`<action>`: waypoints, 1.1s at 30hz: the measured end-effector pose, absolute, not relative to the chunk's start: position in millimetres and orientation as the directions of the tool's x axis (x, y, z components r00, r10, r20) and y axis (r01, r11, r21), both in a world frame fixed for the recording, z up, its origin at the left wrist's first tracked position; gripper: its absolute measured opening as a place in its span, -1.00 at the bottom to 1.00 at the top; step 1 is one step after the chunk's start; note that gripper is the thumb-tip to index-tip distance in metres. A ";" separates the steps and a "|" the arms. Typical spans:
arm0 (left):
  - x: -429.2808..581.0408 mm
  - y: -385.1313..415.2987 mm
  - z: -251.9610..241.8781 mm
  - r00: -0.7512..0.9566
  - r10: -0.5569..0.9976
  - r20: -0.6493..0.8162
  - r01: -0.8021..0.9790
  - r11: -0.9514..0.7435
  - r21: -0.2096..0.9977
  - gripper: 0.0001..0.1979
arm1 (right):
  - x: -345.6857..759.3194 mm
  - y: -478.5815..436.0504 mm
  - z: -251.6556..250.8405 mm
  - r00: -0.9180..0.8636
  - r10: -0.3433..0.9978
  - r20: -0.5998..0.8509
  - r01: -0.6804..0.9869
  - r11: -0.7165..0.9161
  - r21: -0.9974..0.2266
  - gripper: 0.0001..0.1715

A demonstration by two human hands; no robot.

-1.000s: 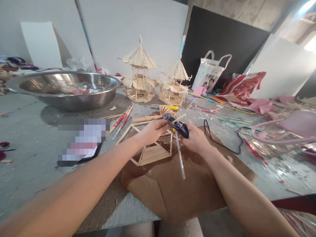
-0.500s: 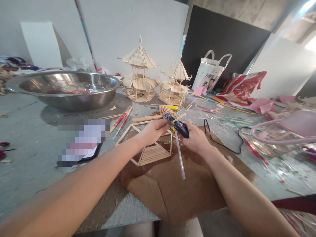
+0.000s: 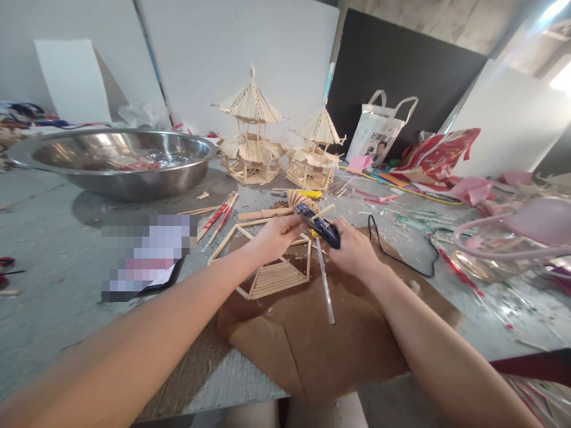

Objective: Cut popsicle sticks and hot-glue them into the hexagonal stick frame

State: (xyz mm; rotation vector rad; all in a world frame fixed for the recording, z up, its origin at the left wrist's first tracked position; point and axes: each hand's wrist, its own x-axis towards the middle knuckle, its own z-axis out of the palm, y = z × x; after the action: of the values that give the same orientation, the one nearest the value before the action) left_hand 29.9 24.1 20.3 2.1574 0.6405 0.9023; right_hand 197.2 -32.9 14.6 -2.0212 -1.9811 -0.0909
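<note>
My right hand [image 3: 354,249] grips a dark blue glue gun [image 3: 322,226] with a clear glue stick [image 3: 325,283] trailing from its back and a black cord [image 3: 401,252] running right. My left hand [image 3: 276,235] is closed in a pinch at the gun's nozzle, on a thin wooden stick [image 3: 324,211] that pokes out past the gun. Beneath both hands lies a wooden stick frame [image 3: 272,274], partly filled with slats, on brown paper [image 3: 312,339].
Two finished stick pagodas [image 3: 251,137] [image 3: 316,148] stand behind. A large steel bowl [image 3: 120,159] sits at the left, a phone [image 3: 149,255] near my left forearm. Loose sticks, red-wrapped chopsticks [image 3: 218,217], a white bag [image 3: 379,128], red and pink wrappers and a clear plastic container [image 3: 513,244] crowd the right.
Almost nothing has moved; both hands stay at the glue gun's nozzle and the view shifts very slightly.
</note>
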 end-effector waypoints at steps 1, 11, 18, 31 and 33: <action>30.1 24.2 20.1 0.632 0.658 0.409 0.167 -0.631 0.757 -0.68 | 196.8 -33.2 15.1 0.050 0.966 0.252 0.986 -0.008 -0.165 -0.66; 31.3 26.7 16.8 0.591 0.679 0.435 0.237 -0.662 0.711 -0.66 | 194.8 -33.5 17.0 0.076 0.975 0.210 0.986 -0.042 -0.161 -0.70; 32.7 25.4 11.5 0.550 0.709 0.442 0.340 -0.674 0.656 -0.63 | 196.0 -31.7 15.2 0.107 0.976 0.187 0.986 -0.080 -0.146 -0.69; 32.4 26.7 4.5 0.529 0.686 0.499 0.351 -0.713 0.607 -0.71 | 201.7 -26.8 7.5 -0.052 0.959 0.278 0.950 0.134 -0.284 -0.52; 33.3 26.7 3.5 0.526 0.686 0.503 0.322 -0.708 0.628 -0.71 | 204.1 -25.7 6.1 -0.090 0.954 0.286 0.947 0.171 -0.273 -0.50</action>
State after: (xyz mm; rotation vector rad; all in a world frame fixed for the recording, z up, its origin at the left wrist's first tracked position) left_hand 33.3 26.7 3.5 2.3048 0.8216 1.0520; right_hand 204.1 -25.7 6.1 -1.7977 -2.0611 0.0251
